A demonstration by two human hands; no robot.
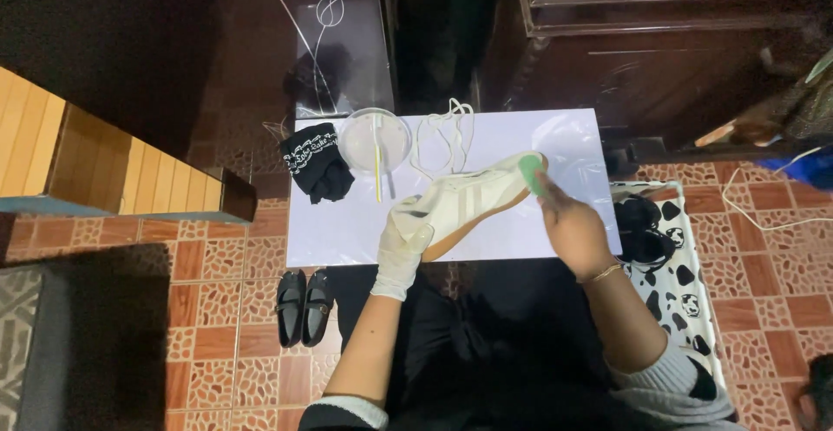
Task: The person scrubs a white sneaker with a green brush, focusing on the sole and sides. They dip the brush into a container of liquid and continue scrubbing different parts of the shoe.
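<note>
white sneaker (468,201) between left fingers (408,223) and, seemingly, green sponge (531,173).

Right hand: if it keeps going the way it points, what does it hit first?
The right hand points up-left, holding a green sponge-like piece against the toe of the white sneaker. So the sneaker comes first; the white laces lie beyond, though depth is unclear.

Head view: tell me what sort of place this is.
Probably a room in a home: patterned floor tiles, dark wooden furniture, and small black shoes on the floor beside a white sheet laid out as a work surface.
</note>
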